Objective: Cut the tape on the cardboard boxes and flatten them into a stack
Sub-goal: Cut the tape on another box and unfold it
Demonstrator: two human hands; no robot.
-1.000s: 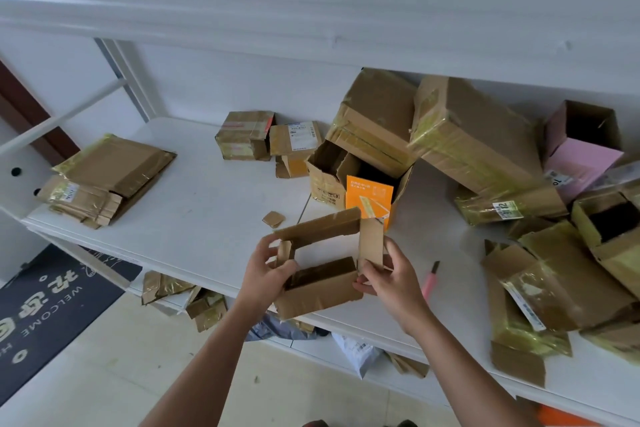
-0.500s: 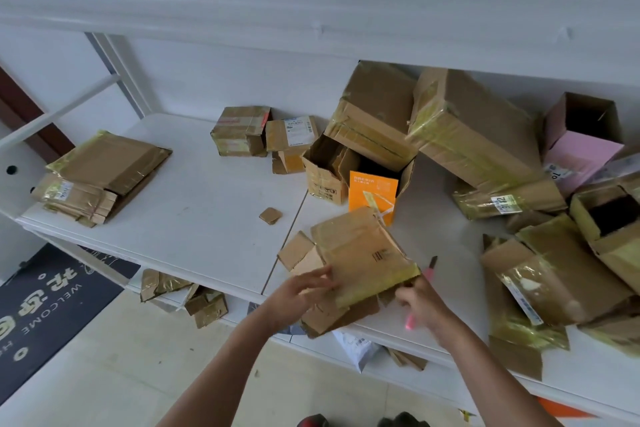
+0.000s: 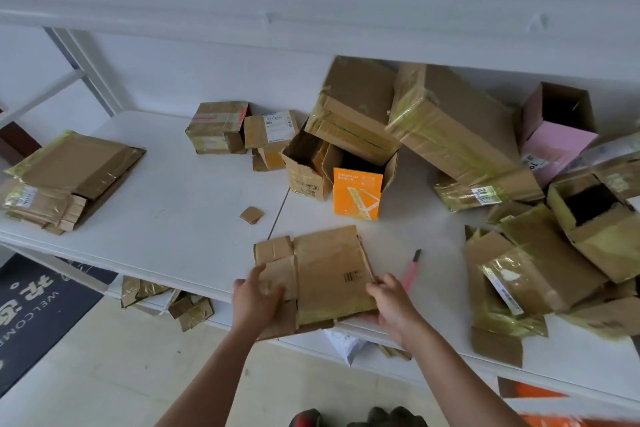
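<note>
A small cardboard box [image 3: 329, 270], now flattened, lies at the front edge of the white shelf [image 3: 166, 204]. My left hand [image 3: 254, 302] grips its left flaps, thumb on top. My right hand [image 3: 391, 305] holds its right front corner, fingers curled round the edge. A pink box cutter [image 3: 412, 270] lies on the shelf just right of my right hand. A stack of flattened boxes [image 3: 65, 177] sits at the shelf's far left.
Several taped and opened boxes crowd the back and right, among them an orange box [image 3: 358, 192] and a pink box [image 3: 554, 142]. A small cardboard scrap [image 3: 251, 214] lies mid-shelf. More cardboard pieces [image 3: 166, 298] sit on the lower shelf. A dark welcome mat [image 3: 31, 315] covers the floor left.
The box was held up open as a tube, then collapsed; it now lies flat on the shelf edge under both hands. My right hand moved from near the cutter back to the box's corner.
</note>
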